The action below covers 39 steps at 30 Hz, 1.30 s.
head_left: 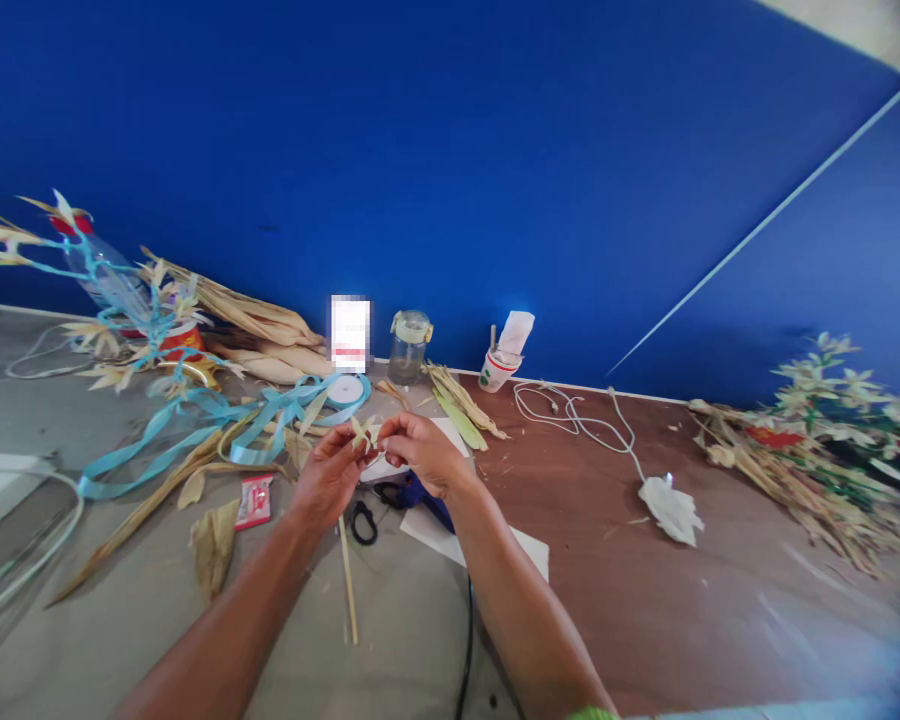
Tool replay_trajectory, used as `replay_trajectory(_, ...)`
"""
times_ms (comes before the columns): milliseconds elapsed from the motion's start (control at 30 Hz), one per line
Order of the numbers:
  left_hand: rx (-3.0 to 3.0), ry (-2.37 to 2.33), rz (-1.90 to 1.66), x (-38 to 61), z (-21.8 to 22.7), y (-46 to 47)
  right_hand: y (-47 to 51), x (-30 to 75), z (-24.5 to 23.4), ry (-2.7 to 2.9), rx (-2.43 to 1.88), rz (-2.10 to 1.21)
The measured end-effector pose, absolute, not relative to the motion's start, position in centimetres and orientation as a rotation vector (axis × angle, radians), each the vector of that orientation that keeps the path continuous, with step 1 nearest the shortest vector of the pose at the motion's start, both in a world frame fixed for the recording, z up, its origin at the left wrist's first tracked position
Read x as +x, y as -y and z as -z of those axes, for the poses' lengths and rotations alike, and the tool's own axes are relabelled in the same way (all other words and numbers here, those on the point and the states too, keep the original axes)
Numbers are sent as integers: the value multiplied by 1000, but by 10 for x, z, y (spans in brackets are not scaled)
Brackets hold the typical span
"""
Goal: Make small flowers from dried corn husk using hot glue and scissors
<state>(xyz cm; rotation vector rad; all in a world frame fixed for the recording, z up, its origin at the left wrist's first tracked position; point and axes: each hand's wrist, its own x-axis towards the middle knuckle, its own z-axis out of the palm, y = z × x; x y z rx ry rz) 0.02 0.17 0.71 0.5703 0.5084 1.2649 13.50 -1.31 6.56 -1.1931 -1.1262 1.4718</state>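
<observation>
My left hand (pixel 334 462) is closed around the base of a small pale flower (pixel 363 432) that looks made of dried corn husk. Right beside it, my right hand (pixel 412 447) pinches at the same flower's edge, fingertips together. Under my hands lie scissors with black handles (pixel 364 523) and a blue tool with a black cord (pixel 429 502), partly hidden by my right forearm. White paper (pixel 521 548) is beneath the tool. A thin pale stick (pixel 349 590) runs down below my left hand; whether it joins the flower I cannot tell.
Light blue ribbon (pixel 139 475), dried husks (pixel 255 315) and a bottle (pixel 109 270) with ribbon-wrapped flower stems crowd the left. A glass jar (pixel 409 350) and a paper cup (pixel 499 370) stand by the blue wall. Rightward lie a white cable (pixel 592 440), crumpled tissue (pixel 671 510) and white flowers (pixel 844 385).
</observation>
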Motion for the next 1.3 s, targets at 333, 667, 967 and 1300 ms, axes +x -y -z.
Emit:
replay_trajectory(333, 651, -516, -1286, 0, -9, -2, 12, 134, -63, 962, -1088, -1885)
replay_trajectory(667, 693, -519, -1316, 2, -11, 0, 11, 135, -60, 784, -890, -2017)
replay_trajectory(967, 713, -559, -1331, 2, -7, -2, 10, 133, -57, 800, -977, -1778)
replay_trajectory(1300, 715, -566, -1299, 2, -10, 0, 11, 130, -61, 813, -970, -1642)
